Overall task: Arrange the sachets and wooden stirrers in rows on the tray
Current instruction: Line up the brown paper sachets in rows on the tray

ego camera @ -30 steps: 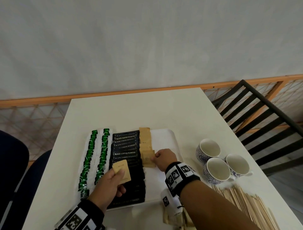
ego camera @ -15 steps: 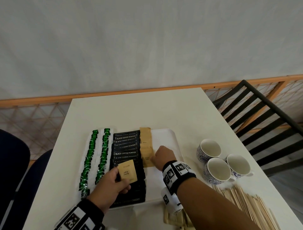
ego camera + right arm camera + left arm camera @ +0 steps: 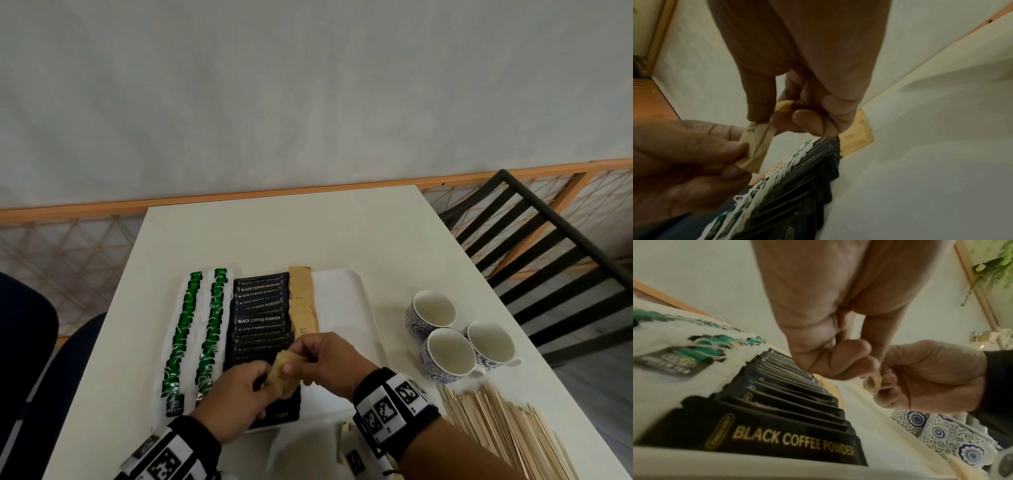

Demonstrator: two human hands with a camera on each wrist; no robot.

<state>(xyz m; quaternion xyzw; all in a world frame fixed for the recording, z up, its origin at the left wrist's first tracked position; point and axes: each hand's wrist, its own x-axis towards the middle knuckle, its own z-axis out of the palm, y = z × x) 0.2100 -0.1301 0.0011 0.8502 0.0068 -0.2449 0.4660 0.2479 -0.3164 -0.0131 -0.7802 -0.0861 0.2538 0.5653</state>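
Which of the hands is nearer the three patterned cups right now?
Right. The right hand is over the tray's near middle, just left of the cups, pinching a brown sachet. The left hand grips that sachet from farther left, over the black coffee sachets.

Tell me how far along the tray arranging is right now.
Done: two rows of green tea bags and a row of black coffee sachets lie on the tray. In hand: the brown sachet row is only started; the left hand and the right hand both pinch a brown sachet. Left: the wooden stirrers, all off the tray.
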